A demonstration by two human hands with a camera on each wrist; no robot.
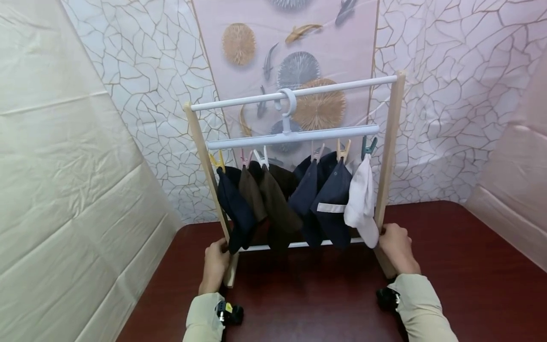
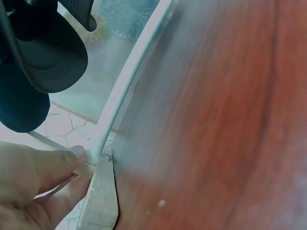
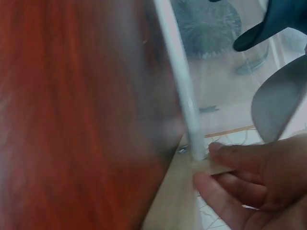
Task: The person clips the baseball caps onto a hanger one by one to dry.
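In the head view, a small drying rack with wooden posts and white rods stands on the table. My left hand (image 1: 214,263) grips the left post (image 1: 204,152) low down, by the end of the lower rod (image 2: 122,81). At the matching spot on the other side, my right hand (image 1: 398,244) pinches the right post (image 1: 390,142) between thumb and fingers. From the top rod (image 1: 239,100) hangs a pale blue hanger (image 1: 325,135). Clothespins hold several socks on it: dark navy socks (image 1: 234,202), brown socks (image 1: 278,204) and a white sock (image 1: 361,199) at the right end.
The dark red table (image 1: 307,299) extends around the rack. Behind it hangs a patterned cloth backdrop (image 1: 448,118), and a cream curtain (image 1: 64,190) lines the left side. Small black wrist cameras (image 1: 231,313) sit at both cuffs.
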